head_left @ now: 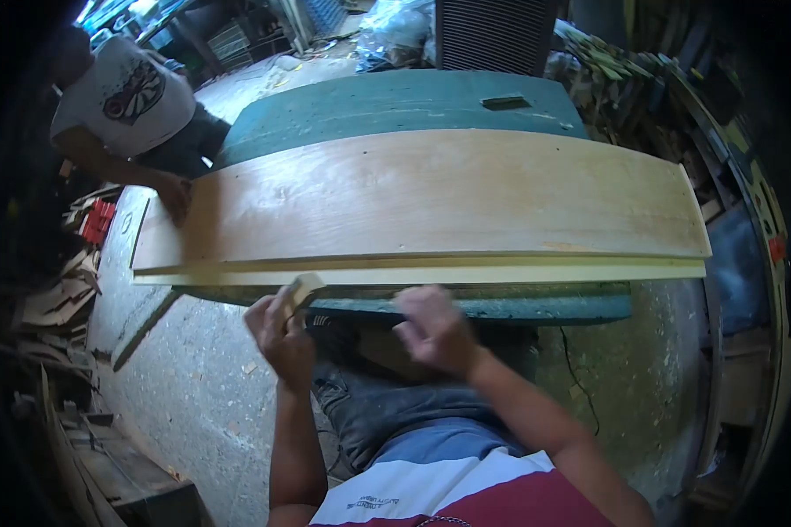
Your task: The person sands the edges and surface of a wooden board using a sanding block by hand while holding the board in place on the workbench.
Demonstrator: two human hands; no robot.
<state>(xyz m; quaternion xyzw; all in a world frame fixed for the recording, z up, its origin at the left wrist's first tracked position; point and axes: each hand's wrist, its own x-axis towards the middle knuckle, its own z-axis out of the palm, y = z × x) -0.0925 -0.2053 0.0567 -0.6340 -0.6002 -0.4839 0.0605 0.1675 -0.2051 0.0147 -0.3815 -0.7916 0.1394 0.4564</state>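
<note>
Co-worker's hand (176, 195) at left end of panel (431, 193): smooth pale wood, bowed far edge, flat on scuffed green bench (351, 101). Left hand (281, 344) grasps squared wood block (308, 284) at panel's near edge; contact unclear. Straight strip (466, 273) along that edge, apparently fitted; work left: cannot tell. Right hand (437, 329) before panel, blurred, fingers curled, seemingly holding nothing.

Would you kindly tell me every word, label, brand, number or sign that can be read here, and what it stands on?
Wearer's shirt: small upside-down lettering on the white band, too blurred to quote surely.
Co-worker's shirt: dark and red print, no legible words.
I can make out no other text.
</note>
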